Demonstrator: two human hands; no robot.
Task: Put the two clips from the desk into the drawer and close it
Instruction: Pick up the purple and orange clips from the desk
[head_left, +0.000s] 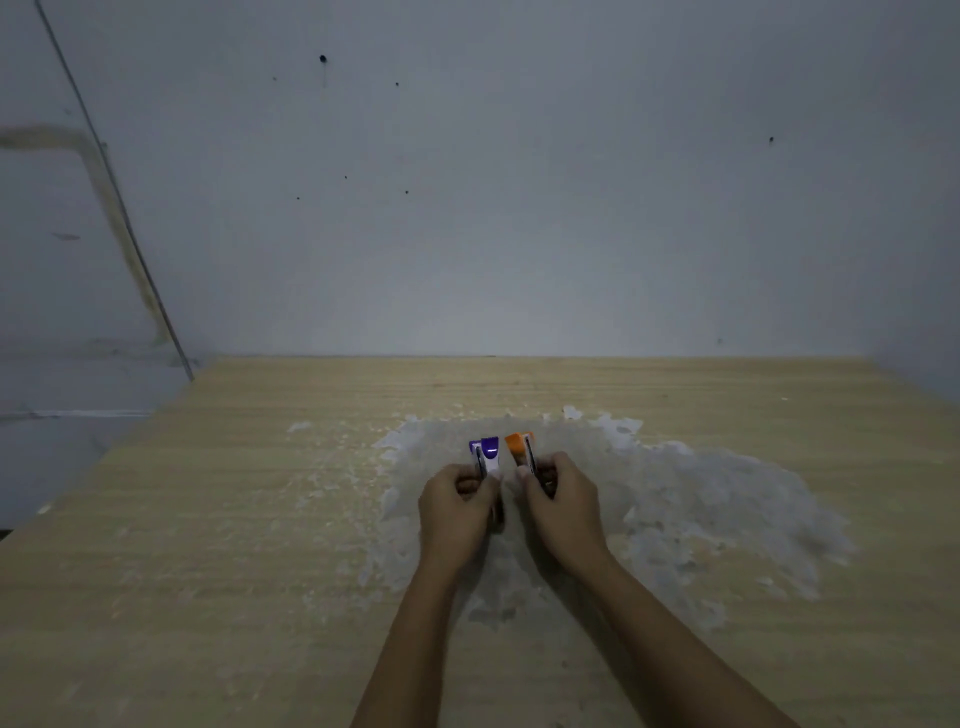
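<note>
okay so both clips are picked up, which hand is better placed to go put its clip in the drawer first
Neither clearly. The left hand grips the purple clip, the right hand the orange clip, side by side over the desk. No drawer is in view, so I cannot tell which is nearer.

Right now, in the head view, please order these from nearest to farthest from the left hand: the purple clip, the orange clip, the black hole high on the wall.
1. Purple and white plastic clip: pinched in the left hand itself.
2. Orange plastic clip: just to the right, held by the right hand.
3. Black hole: high on the grey wall, far beyond the desk.
</note>
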